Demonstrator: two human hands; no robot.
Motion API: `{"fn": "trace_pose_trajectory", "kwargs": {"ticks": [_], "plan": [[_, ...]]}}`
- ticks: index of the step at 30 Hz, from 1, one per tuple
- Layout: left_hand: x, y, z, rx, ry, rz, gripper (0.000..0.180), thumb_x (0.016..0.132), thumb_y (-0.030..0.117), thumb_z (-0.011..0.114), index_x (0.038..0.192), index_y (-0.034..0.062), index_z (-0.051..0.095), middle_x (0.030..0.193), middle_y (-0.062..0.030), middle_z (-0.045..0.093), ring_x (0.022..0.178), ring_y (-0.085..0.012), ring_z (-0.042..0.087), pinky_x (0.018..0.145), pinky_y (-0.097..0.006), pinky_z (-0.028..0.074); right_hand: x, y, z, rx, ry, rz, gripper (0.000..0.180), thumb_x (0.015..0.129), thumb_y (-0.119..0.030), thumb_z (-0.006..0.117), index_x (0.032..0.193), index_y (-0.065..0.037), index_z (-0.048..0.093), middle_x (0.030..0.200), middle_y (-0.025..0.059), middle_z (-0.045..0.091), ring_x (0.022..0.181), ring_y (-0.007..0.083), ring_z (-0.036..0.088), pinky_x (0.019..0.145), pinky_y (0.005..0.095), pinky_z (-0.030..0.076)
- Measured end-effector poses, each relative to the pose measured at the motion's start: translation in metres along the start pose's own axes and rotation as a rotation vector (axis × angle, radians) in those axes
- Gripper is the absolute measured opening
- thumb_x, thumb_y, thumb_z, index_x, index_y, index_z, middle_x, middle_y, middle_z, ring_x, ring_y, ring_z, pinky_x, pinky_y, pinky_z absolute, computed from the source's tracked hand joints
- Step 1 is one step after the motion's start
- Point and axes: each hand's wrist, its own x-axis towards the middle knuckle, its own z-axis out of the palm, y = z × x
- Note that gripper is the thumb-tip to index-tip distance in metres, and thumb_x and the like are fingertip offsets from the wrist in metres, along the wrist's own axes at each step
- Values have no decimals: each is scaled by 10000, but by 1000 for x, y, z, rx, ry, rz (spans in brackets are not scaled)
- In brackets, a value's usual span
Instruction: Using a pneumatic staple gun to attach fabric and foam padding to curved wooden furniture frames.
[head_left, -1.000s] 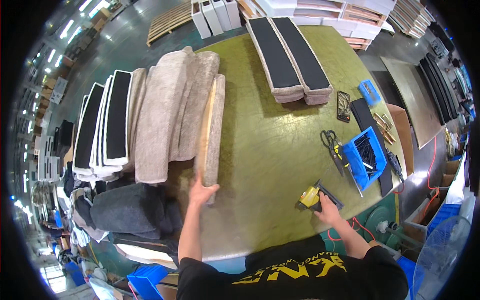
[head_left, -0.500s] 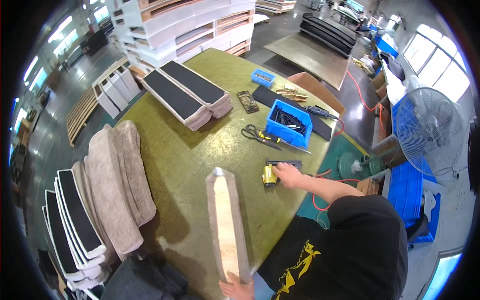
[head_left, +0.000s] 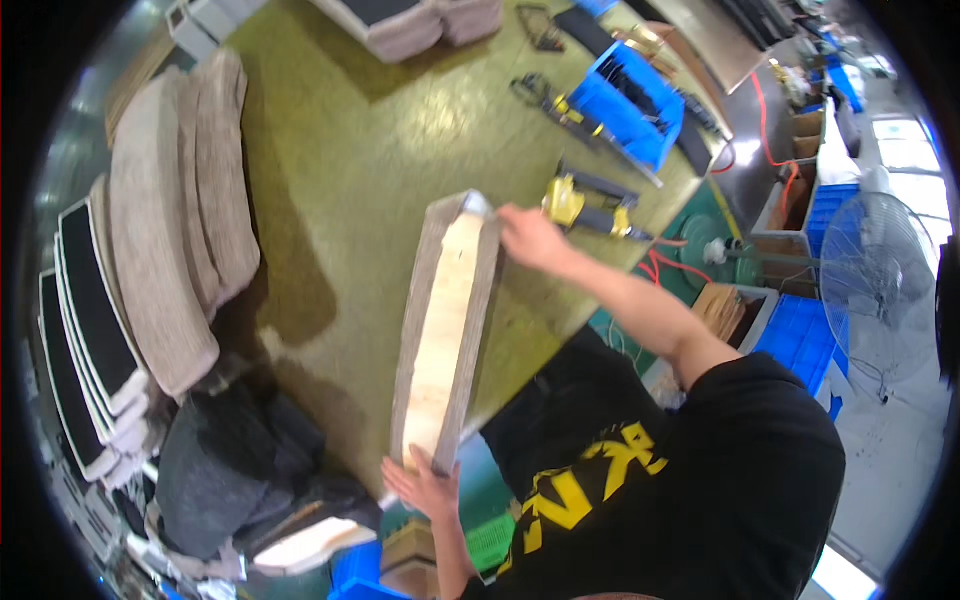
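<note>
A long wooden board (head_left: 440, 340) wrapped in grey-beige plush fabric lies on the green table, its bare wood face up. The fabric folds over its long edges, and a pale silvery patch shows at the far end. My left hand (head_left: 425, 487) grips the near end, fingers lying across the wood and the thumb side at the edge. At the far right corner my right hand (head_left: 533, 240) has its fingertips closed against the fabric edge. Just beyond that hand, a yellow and black staple gun (head_left: 570, 205) rests on its side, apart from it.
A blue bin (head_left: 627, 105) of dark pieces stands at the far right, with scissors (head_left: 535, 90) beside it. Plush-covered pieces (head_left: 165, 210) are stacked at the left, near dark cloth (head_left: 240, 460). A fan (head_left: 880, 250) stands beyond the table's right edge.
My right hand has left the staple gun and moved left to the board's far end. The gun now lies turned. The view has shifted, and the board appears tilted the other way.
</note>
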Motion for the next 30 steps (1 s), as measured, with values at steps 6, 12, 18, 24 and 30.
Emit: {"fn": "trace_pose_trajectory", "kwargs": {"ticks": [6, 12, 18, 24, 30], "plan": [[29, 17, -31, -72, -15, 41, 1024, 740, 737, 679, 1514, 136, 383, 1539, -353, 265, 1417, -528, 273, 1155, -655, 175, 20, -1, -38, 43, -46, -24, 304, 895, -298, 612, 988, -10, 620, 805, 198, 685, 808, 398, 687, 704, 492, 540], [158, 101, -27, -248, 142, 118, 839, 822, 427, 760, 1449, -7, 412, 1485, -299, 385, 1367, -469, 375, 1154, -616, 219, 60, -7, -22, -251, -320, -138, 301, 876, -290, 621, 1021, -27, 643, 869, 209, 671, 833, 420, 655, 743, 498, 530], [158, 135, -24, -307, 217, 39, 724, 860, 327, 742, 1440, 11, 445, 1494, -281, 386, 1386, -464, 364, 1150, -591, 261, 62, 25, -48, -30, -274, -221, 180, 864, -128, 576, 983, -19, 655, 896, 212, 681, 858, 392, 665, 763, 455, 538], [65, 149, -22, -462, 191, -118, 547, 819, 201, 776, 1304, 32, 589, 1444, -275, 417, 1352, -477, 394, 1113, -582, 317, 61, 13, -28, 142, -337, -139, 422, 901, -321, 698, 1185, -15, 634, 994, 187, 689, 847, 274, 684, 777, 392, 537], [-32, 144, -5, -659, 191, -737, 307, 844, 152, 753, 1086, 30, 606, 1065, -162, 549, 959, -314, 558, 861, -414, 468, 81, 11, -4, -93, -413, -308, 404, 918, -337, 684, 1151, -10, 645, 937, 188, 683, 816, 307, 649, 779, 379, 514]]}}
